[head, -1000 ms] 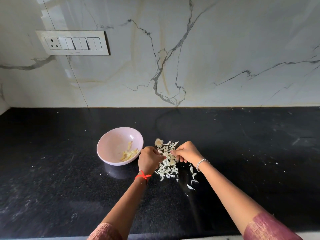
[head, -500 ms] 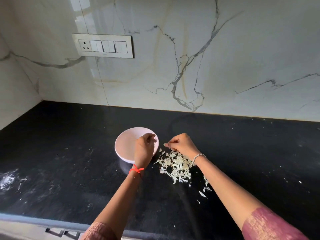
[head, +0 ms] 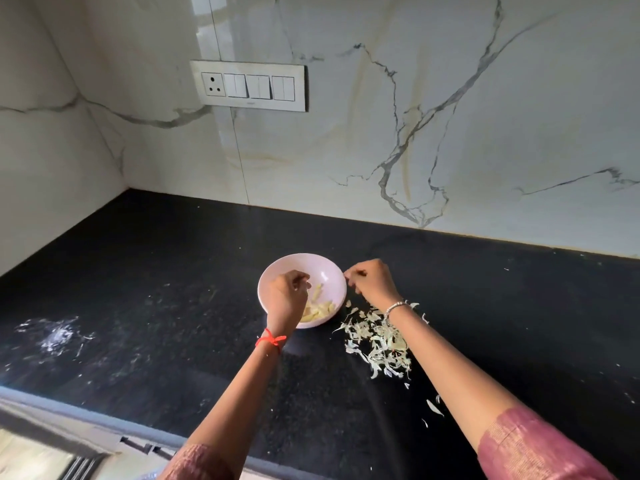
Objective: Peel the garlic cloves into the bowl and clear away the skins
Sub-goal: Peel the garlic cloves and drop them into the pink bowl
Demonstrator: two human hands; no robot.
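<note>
**Q:** Where are the hands?

**A:** The left hand (head: pixel 289 296) hovers over the round pale pink bowl (head: pixel 333 271), fingers curled, probably to drop a clove onto the peeled yellowish garlic cloves (head: pixel 318 308). I cannot tell if it holds one. The right hand (head: pixel 372 282) sits just right of the rim, fingertips bunched, contents unclear.

**Q:** And the skins?

**A:** The papery white garlic skins (head: pixel 377 344) are piled right of the bowl, apart from the cloves.

One round pale-pink bowl (head: pixel 330 273) is counted, one heap of papery white garlic skins (head: pixel 375 344), one white wall switch plate (head: pixel 248 85).
</note>
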